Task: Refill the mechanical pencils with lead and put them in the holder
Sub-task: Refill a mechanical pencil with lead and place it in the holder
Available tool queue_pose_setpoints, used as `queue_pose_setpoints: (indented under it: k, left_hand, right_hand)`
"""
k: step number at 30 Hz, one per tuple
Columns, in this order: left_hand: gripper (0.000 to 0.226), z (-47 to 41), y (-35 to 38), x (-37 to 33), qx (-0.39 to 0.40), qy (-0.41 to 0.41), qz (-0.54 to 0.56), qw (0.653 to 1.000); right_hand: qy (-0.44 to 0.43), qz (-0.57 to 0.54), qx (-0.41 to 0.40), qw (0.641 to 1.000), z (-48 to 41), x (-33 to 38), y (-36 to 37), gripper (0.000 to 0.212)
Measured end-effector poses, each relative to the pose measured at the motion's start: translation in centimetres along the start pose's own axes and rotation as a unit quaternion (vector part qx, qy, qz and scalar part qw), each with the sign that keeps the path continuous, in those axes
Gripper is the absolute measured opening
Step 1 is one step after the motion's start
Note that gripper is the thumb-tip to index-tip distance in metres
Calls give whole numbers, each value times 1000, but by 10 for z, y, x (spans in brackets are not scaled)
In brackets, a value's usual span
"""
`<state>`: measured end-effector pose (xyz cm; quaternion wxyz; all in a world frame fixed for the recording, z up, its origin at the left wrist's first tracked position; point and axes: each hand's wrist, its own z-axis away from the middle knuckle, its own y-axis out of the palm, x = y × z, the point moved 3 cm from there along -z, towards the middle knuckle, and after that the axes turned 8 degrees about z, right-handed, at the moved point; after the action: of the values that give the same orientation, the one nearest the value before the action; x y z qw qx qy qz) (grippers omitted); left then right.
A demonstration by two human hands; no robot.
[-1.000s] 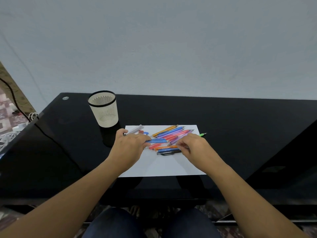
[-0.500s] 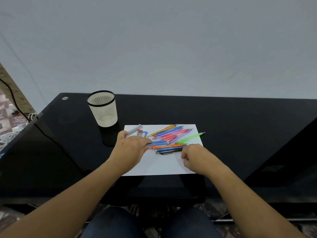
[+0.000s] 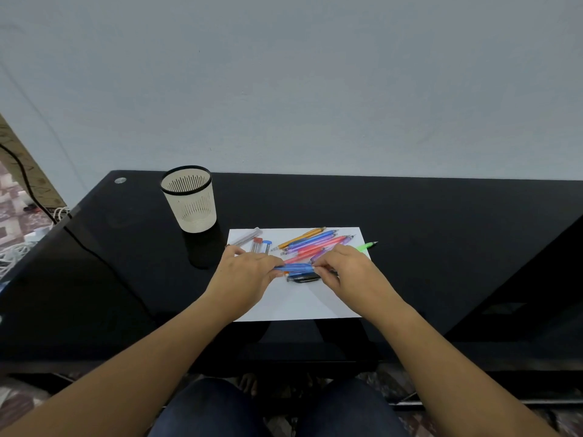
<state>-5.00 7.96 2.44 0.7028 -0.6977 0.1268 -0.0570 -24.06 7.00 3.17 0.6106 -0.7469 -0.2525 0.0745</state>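
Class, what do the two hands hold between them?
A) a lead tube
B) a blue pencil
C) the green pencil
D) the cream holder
B: the left hand and the right hand each pinch one end of the blue pencil over the white paper.

Right hand (image 3: 350,272) back — pinches blue pencil (image 3: 296,267).

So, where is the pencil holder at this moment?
In the head view, the holder stands upright on the black table, on the left side, just beyond the far left corner of the white paper.
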Motion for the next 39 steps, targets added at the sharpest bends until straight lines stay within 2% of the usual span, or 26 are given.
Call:
queue_pose_setpoints:
  k: [5,11,15,21,30,34,39]
  left_hand:
    - [42,0,1,-1,2,8,-21,1000]
    - [38,8,-3,11,-31,-26,7,999]
    - [40,7,0,6,-12,-20,0,1000]
    - [41,6,4,0,16,-7,-5,1000]
    - [40,9,7,-8,15,9,-1,1000]
    - [40,10,8,-10,8,14,14,1000]
    - [40,10,12,-12,20,29,16,999]
  right_hand:
    - [11,-3,0,1000,2,-3,1,20]
    - [45,21,16,999,7,-24,-5,19]
    - [49,47,17,998,11,-28,-4,23]
    - [105,93,31,990,21,-46,2,27]
    - [62,119,76,988,32,-49,18,27]
    - [57,127,73,988,35,-50,19,30]
    - [82,64,16,994,34,-49,10,32]
